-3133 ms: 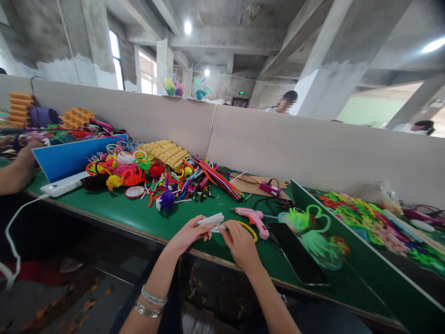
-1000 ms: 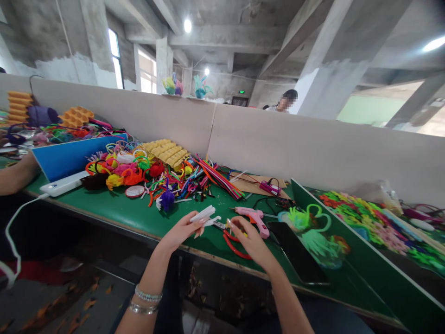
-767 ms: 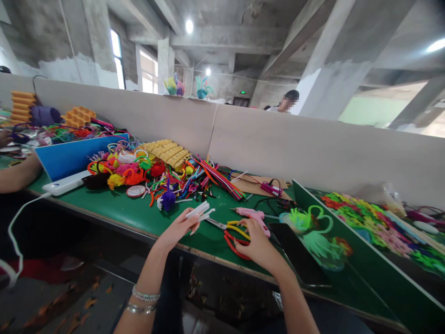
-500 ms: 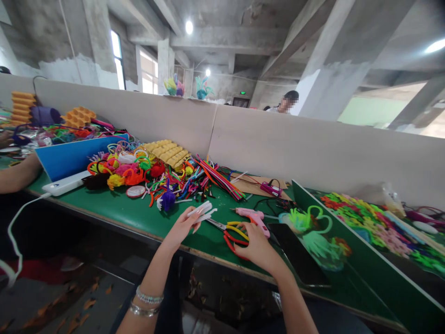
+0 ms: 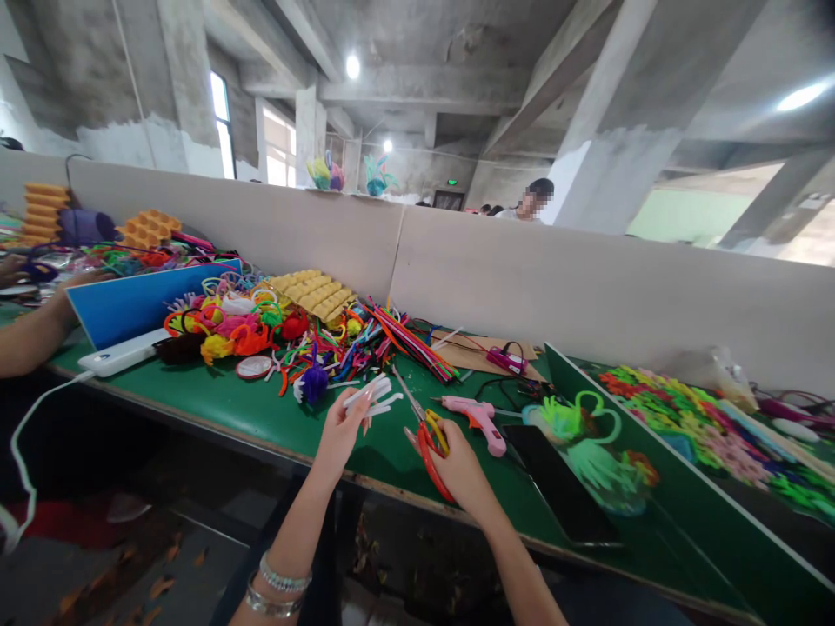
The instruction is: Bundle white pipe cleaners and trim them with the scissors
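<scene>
Head cam: R hand [image 5: 455, 461] holds scissors [image 5: 424, 435]; green sign [image 5: 451, 183] poss. has txt, blurry.

Glue gun [image 5: 479, 419] on tbl [image 5: 222, 409] btwn scissors [image 5: 427, 446] (L) & phone [image 5: 557, 487] (R), partition [image 5: 554, 278] behind.

Pale beaded bracelet [image 5: 285, 577], silver bangle [image 5: 270, 602], both on left forearm [image 5: 311, 504]; dark legwear [image 5: 327, 556]

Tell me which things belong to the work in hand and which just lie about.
In use:
white strips, held by the left hand
scissors, held by the right hand

Seemingly just lying about:
black phone
purple pompom
pink glue gun, though it may belong
</scene>
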{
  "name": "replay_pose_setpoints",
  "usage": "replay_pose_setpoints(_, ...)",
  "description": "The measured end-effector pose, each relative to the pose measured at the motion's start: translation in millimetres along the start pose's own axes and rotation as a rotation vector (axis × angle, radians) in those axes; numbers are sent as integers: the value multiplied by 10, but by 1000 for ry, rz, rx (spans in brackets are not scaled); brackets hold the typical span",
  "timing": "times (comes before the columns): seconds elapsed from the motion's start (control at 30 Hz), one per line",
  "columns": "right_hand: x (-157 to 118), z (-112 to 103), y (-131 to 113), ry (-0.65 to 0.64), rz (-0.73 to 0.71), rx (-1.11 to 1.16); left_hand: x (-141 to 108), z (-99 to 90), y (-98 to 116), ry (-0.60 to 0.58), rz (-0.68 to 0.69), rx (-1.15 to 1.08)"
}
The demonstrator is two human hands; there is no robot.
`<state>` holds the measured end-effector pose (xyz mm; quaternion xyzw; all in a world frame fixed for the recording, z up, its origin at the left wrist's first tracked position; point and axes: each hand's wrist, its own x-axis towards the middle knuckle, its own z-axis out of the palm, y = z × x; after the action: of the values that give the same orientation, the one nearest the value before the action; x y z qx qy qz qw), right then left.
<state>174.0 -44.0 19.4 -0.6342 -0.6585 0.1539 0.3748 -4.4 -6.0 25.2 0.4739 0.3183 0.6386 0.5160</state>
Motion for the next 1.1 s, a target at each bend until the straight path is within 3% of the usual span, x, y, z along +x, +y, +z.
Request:
replay_pose_setpoints(0.13, -76, 5, -79, -48, -59, -9, -7, 10, 25, 169, 42, -107)
replay_pose_setpoints(0.3, -154, -8, -205, -148, -128, -38, -26, 15, 20, 251, 79, -135)
replay_pose_setpoints(0.47, -185, 15, -262, -201, -125, 8, -38, 51, 16, 199, 71, -125)
replay_pose_setpoints(0.77, -174, -29, -257, -282, -32, 290, -109, 155, 62, 87, 40, -95)
replay_pose_setpoints(1.03, -224, -135, -365, -419, 102, 507, -179, 222, 115, 74, 87, -104)
replay_pose_setpoints(1.1, -261, -176, -394, -403, 128, 559, -191, 223, 134, 64, 91, -92)
